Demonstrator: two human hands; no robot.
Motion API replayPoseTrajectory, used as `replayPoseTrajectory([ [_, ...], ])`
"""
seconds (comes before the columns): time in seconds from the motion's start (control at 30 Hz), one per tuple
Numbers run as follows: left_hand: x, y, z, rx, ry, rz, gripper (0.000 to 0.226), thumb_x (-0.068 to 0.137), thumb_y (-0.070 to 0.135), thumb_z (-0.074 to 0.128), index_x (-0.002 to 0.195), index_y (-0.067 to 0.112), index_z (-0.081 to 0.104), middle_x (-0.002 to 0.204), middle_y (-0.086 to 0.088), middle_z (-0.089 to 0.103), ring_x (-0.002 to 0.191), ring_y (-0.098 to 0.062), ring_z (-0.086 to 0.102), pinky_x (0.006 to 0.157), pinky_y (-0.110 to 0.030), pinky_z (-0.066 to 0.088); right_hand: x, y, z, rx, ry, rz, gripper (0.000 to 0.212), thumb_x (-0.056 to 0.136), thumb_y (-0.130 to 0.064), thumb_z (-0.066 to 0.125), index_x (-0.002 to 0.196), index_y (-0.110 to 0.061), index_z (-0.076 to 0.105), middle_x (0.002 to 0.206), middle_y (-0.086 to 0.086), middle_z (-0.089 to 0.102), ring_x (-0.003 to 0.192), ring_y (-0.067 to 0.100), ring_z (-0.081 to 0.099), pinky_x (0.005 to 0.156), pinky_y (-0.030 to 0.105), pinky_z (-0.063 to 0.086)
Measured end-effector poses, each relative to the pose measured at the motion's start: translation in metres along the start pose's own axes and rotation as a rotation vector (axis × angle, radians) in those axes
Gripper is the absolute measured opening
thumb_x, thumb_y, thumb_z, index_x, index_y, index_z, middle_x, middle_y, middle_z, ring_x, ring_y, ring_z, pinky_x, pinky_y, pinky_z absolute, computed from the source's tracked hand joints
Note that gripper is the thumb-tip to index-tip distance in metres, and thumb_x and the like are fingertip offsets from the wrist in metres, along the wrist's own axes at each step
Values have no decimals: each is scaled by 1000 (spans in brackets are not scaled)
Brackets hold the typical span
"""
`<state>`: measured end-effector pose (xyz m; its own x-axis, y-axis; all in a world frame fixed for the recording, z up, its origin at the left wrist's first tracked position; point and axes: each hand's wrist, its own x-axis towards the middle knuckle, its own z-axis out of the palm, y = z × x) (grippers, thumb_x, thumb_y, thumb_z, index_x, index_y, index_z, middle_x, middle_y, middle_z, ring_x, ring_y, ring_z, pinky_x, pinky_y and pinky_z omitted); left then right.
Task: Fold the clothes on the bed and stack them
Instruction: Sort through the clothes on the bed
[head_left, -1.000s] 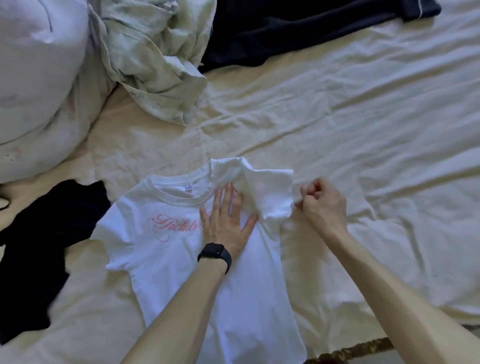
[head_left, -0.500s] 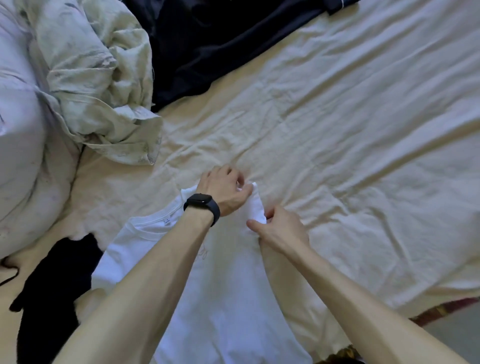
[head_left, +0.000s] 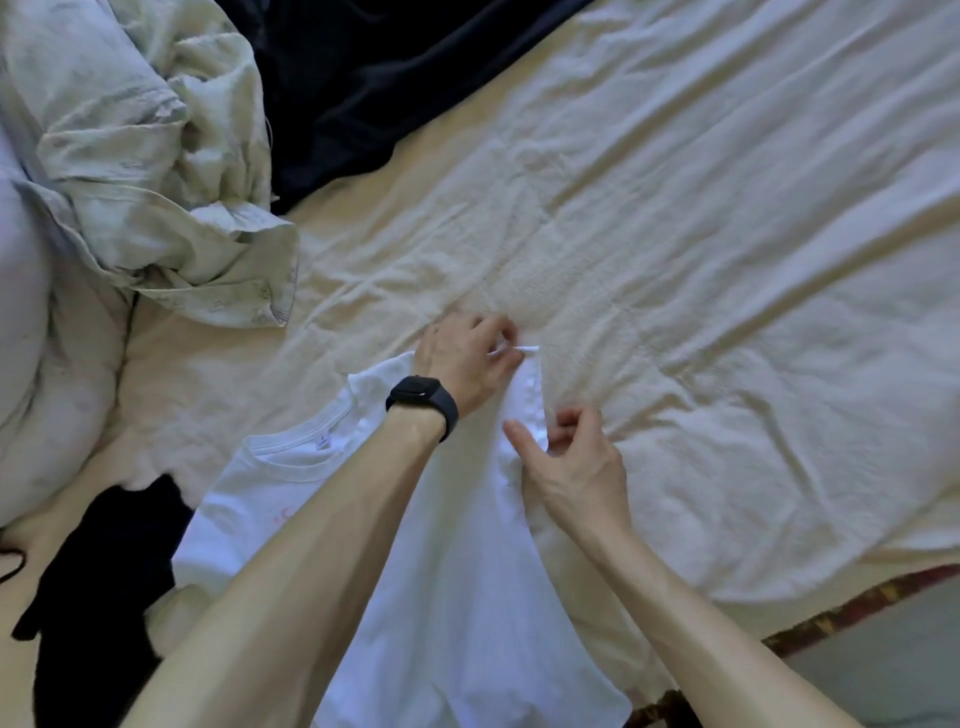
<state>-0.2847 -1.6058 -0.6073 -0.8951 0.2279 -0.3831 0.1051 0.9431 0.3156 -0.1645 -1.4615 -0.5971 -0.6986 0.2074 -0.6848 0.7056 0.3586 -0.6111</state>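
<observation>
Shirt: the white cotton T-shirt (head_left: 457, 597) lies flat on the bed's wrinkled cream sheet (head_left: 727, 260).
Left hand: the left hand (head_left: 462, 358), with a black wrist watch (head_left: 423, 402), has its grip pinching the shirt's top corner.
Right hand: the right hand (head_left: 571, 467) has its grip pinching the shirt's folded edge, just below.
Nearby: a crumpled pale green shirt (head_left: 156, 182), a dark navy cloth (head_left: 389, 78) and a black cloth (head_left: 104, 597) lie on the bed.

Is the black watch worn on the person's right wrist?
No, the black watch sits on the left wrist, just behind the left hand, which pinches the sleeve edge of the white T-shirt.
</observation>
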Motion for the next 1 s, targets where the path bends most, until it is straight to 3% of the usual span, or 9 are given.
replayPoseTrajectory([
  [0.07, -19, -10, -1, -71, 110, -66, 29, 93, 48, 60, 114, 29, 65, 105, 3, 64, 100, -21, 58, 88, -39, 46, -6, -2, 3, -91, -43, -13, 67, 72, -73, 73, 114, -27, 47, 99, -12, 63, 94, 13, 59, 84, 36, 48],
  [0.2, -60, -44, -7, -118, 244, -293, 48, 87, 49, 52, 130, 26, 57, 122, -2, 58, 113, -25, 52, 94, -39, 39, -17, 2, 8, -25, -6, -77, 54, 76, -48, 81, 108, -30, 41, 97, -11, 63, 94, 15, 61, 78, 35, 47],
  [0.33, -85, -81, -7, 56, 35, -310, 59, 93, 50, 49, 149, 31, 41, 152, -1, 42, 134, -27, 42, 109, -44, 32, -27, 13, 13, 9, 21, -88, 31, 86, -40, 76, 99, -29, 50, 88, -13, 65, 90, 14, 63, 78, 30, 44],
  [0.4, -89, -91, -3, 141, -37, -298, 59, 97, 50, 49, 152, 36, 34, 157, -1, 35, 137, -27, 40, 113, -45, 29, -31, 15, 16, 30, 54, -110, 28, 89, -40, 74, 102, -34, 50, 90, -17, 64, 87, 6, 63, 74, 17, 42],
  [0.47, -83, -90, -3, 146, 2, -300, 54, 96, 46, 54, 147, 35, 42, 151, -3, 41, 132, -29, 45, 109, -45, 32, -30, 13, 17, 47, 62, -125, 23, 90, -40, 73, 101, -36, 53, 88, -19, 65, 83, 0, 63, 71, 11, 40],
  [0.6, -64, -60, -7, 74, 145, -272, 47, 89, 32, 55, 135, 24, 53, 139, -7, 51, 123, -31, 50, 105, -45, 34, -27, 12, 18, 53, 67, -85, 21, 92, -38, 71, 100, -27, 56, 83, -13, 66, 81, 8, 63, 75, 28, 42],
  [0.7, -45, -24, -9, -13, 123, -85, 49, 85, 43, 51, 129, 25, 59, 137, -3, 55, 126, -27, 49, 108, -44, 31, -30, 10, 16, 78, 61, -41, 29, 86, -44, 76, 98, -30, 53, 83, -14, 66, 82, -4, 61, 71, 14, 40],
  [0.8, -21, 0, -7, 107, -35, 99, 39, 89, 53, 57, 122, 31, 61, 126, 3, 57, 121, -22, 49, 108, -39, 28, -34, 11, 16, 87, 22, 2, 29, 84, -46, 77, 97, -35, 54, 90, -18, 65, 88, -11, 58, 70, 6, 40],
  [1.0, 10, 8, -8, -58, -146, 50, 11, 94, 45, 59, 97, 35, 63, 90, 14, 58, 93, -16, 57, 71, -30, 37, -27, 12, 17, 87, 15, -6, 19, 84, -42, 74, 94, -36, 59, 87, -17, 69, 90, 0, 62, 80, 19, 45],
])
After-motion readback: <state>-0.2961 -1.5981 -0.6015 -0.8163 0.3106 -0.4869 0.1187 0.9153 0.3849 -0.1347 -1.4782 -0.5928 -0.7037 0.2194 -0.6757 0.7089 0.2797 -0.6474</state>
